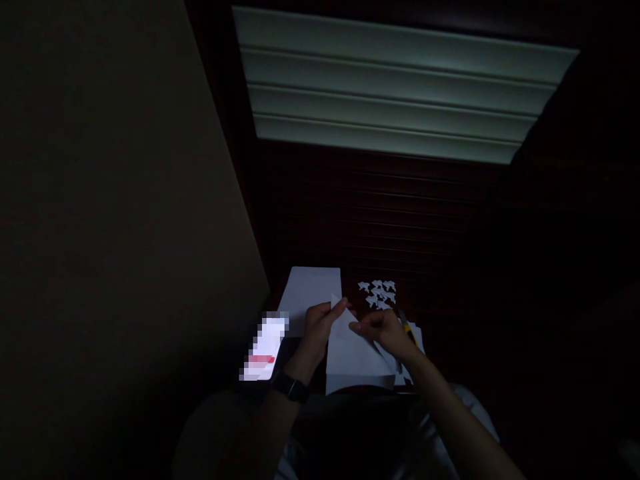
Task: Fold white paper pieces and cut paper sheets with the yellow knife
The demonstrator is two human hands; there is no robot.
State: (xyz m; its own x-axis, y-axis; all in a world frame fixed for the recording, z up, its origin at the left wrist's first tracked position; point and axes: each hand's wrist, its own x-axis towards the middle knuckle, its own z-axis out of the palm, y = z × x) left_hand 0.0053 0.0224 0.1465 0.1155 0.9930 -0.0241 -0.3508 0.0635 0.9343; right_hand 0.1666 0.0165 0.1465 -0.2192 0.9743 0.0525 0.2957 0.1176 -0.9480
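A white sheet of paper (350, 353) is between my hands, with one edge slanting diagonally from its pointed upper corner. My left hand (320, 323), with a dark watch on the wrist, pinches the sheet near that corner between thumb and fingers. On the slanted edge, the thumb and fingers of my right hand (383, 330) close on the same paper. Past my right hand lies a group of small white paper cutouts (379, 293). Beside that hand is a yellow and dark cutter knife (409, 333), partly hidden by it.
A blank white paper stack (310, 287) lies behind my left hand. To the left a lit phone (265, 350) shows a blurred screen. More white paper (418, 337) lies under the knife. A wall (200, 233) rises at left, and a slatted panel (390, 87) stands ahead. The room is dark.
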